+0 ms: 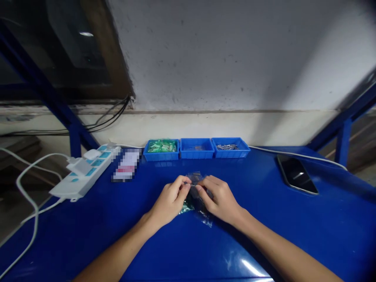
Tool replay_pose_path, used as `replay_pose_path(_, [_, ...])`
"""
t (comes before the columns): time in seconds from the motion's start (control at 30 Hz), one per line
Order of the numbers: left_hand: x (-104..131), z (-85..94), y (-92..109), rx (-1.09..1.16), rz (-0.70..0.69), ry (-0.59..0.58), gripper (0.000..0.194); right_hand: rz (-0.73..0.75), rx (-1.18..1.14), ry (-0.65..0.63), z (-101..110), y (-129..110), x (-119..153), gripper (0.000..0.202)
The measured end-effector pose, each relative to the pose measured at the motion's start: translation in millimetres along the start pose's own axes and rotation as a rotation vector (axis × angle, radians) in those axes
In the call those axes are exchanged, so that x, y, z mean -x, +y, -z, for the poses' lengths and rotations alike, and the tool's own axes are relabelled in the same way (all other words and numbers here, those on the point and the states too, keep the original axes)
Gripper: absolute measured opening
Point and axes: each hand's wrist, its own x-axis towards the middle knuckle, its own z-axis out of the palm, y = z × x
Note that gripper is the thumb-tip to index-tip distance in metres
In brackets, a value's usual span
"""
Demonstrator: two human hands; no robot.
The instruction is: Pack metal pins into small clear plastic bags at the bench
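Observation:
In the middle of the blue table, my left hand (171, 197) and my right hand (220, 197) come close together over a small clear plastic bag (202, 213). Both thumbs and forefingers pinch at the bag's upper part. Part of it sticks out beyond my fingertips, and a crumpled end lies toward me. What is inside the bag is too small and dark to make out. A green plastic packet (187, 205) shows under the fingers of my left hand, partly hidden by them.
Three blue bins stand along the wall: one with green packets (162, 146), one with a few small pieces (196, 148), one with metal pins (227, 147). A white power strip (85, 172) with plugs lies left, beside a blurred-out card (126, 164). A phone (296, 174) lies right.

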Motion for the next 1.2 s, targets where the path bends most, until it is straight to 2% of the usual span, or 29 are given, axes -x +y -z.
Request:
replay_pose_path(0.1, [0.5, 4.3, 0.2, -0.161, -0.118, 0.008, 0.018, -0.061, -0.015, 0.027, -0.2, 3.8, -1.0, 0.025])
replay_pose_path(0.17, [1.1, 5.9, 0.4, -0.211, -0.148, 0.025, 0.019, -0.065, -0.024, 0.017, -1.0, 4.9, -1.0, 0.024])
replay_pose_path(0.33, [0.8, 7.2, -1.3, -0.237, -0.124, 0.02, 0.024, -0.035, -0.053, 0.003, -0.8, 5.3, -1.1, 0.016])
replay_pose_path(0.47, [-0.1, 6.4, -3.2, -0.221, -0.122, 0.017, 0.021, 0.001, -0.031, -0.039, 1.4, 4.7, -2.1, 0.023])
replay_pose_path(0.6, [0.3, 4.9, -3.3, -0.187, -0.173, 0.071, 0.016, 0.024, -0.026, -0.045, 1.6, 2.5, -2.1, 0.03])
replay_pose_path(0.7, [0.9, 3.4, -3.9, -0.185, -0.205, 0.1, 0.015, 0.005, -0.012, -0.038, 1.0, 1.3, -1.3, 0.03])
replay_pose_path(0.83, [1.2, 1.8, -5.0, -0.213, -0.175, 0.127, 0.017, -0.025, 0.006, -0.031, 0.7, 1.1, -0.9, 0.024])
replay_pose_path(1.07, [3.6, -3.1, -1.4, -0.205, -0.16, 0.126, 0.022, -0.057, 0.083, -0.004, -4.7, 6.1, 0.7, 0.032])
replay_pose_path(1.2, [6.6, -8.7, 1.2, -0.224, -0.133, 0.138, 0.023, -0.078, 0.067, 0.02, -7.1, 4.5, 1.5, 0.031])
